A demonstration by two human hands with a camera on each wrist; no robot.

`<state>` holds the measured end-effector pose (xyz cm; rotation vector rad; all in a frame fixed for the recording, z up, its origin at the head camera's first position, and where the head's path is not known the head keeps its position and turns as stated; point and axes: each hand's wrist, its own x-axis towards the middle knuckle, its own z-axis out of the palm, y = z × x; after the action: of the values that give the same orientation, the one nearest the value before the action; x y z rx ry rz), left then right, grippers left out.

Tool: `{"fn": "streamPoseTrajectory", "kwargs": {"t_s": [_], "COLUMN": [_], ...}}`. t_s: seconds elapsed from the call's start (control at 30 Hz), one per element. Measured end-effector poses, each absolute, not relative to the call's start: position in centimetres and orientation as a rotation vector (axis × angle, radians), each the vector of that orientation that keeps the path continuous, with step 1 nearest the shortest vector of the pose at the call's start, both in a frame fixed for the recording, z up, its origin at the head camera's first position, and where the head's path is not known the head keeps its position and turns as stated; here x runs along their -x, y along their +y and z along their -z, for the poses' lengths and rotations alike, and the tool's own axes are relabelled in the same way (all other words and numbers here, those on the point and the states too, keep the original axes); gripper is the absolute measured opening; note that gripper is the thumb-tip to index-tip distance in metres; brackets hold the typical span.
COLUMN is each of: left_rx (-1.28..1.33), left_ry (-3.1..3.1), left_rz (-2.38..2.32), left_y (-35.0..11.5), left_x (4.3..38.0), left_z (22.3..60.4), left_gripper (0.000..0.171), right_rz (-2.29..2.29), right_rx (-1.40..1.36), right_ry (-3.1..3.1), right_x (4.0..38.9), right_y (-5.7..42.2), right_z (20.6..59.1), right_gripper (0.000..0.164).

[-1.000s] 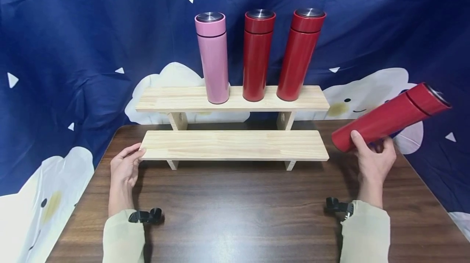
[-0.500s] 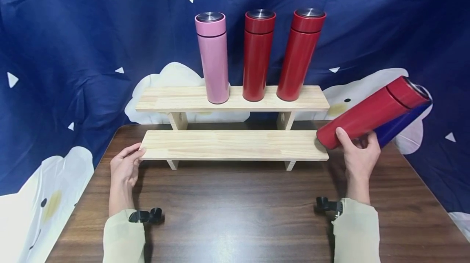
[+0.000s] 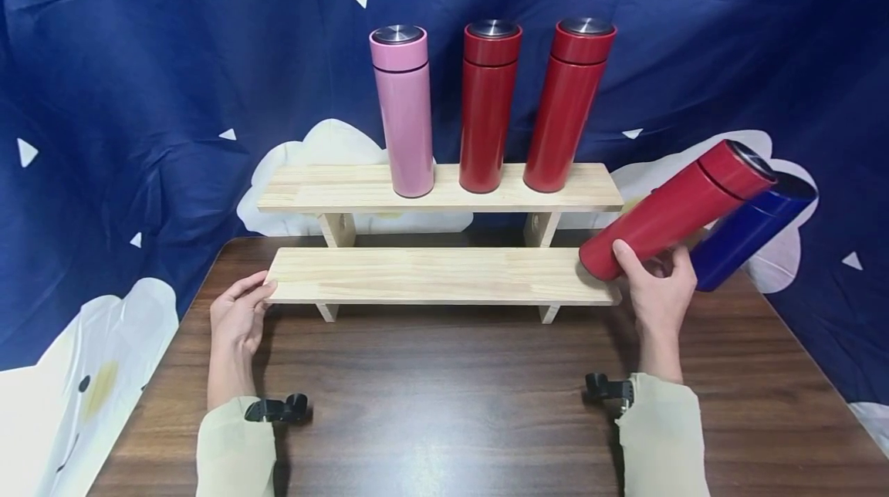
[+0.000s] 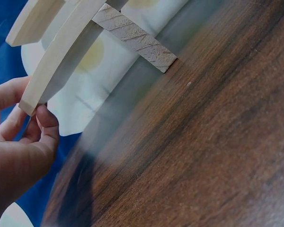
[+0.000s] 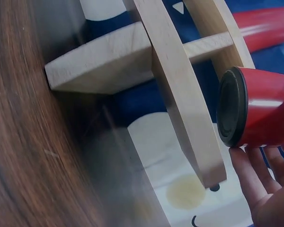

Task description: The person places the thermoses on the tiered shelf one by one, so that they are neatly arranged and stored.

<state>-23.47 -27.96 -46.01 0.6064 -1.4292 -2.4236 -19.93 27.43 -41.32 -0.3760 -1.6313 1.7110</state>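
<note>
My right hand (image 3: pixel 658 298) grips a red thermos bottle (image 3: pixel 674 207) near its base. The bottle leans, its steel-topped cap up to the right and its base over the right end of the lower board of a two-tier wooden shelf (image 3: pixel 444 275). In the right wrist view the bottle's dark base (image 5: pixel 232 108) shows beside the board's end. At the other end my left hand (image 3: pixel 238 316) pinches the corner of that lower board, thumb and fingers around the edge in the left wrist view. One pink thermos (image 3: pixel 404 119) and two red thermoses (image 3: pixel 488 119) stand upright on the upper board.
A blue thermos (image 3: pixel 746 238) leans to the right behind my right hand, partly hidden by the red bottle. The shelf stands on a brown wooden table (image 3: pixel 424 397). Behind hangs a dark blue curtain (image 3: pixel 208 42) with white clouds and triangles.
My right hand has carried the red thermos left, from beside the shelf to over the lower board's right end. The blue thermos behind has come into view. My left hand stays put.
</note>
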Motion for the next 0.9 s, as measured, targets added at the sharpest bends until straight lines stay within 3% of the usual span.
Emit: {"fn": "streamPoseTrajectory", "kwargs": {"t_s": [0.9], "left_rx": [-0.598], "left_ry": [-1.409], "left_rz": [2.44], "left_y": [-27.9], "left_x": [23.5], "left_z": [45.9], "left_gripper": [0.025], "right_rz": [-1.666], "right_rx": [0.204], "right_ry": [-1.841], "right_x": [21.4], "right_y": [23.1], "right_z": [40.9], "right_gripper": [0.051]}}
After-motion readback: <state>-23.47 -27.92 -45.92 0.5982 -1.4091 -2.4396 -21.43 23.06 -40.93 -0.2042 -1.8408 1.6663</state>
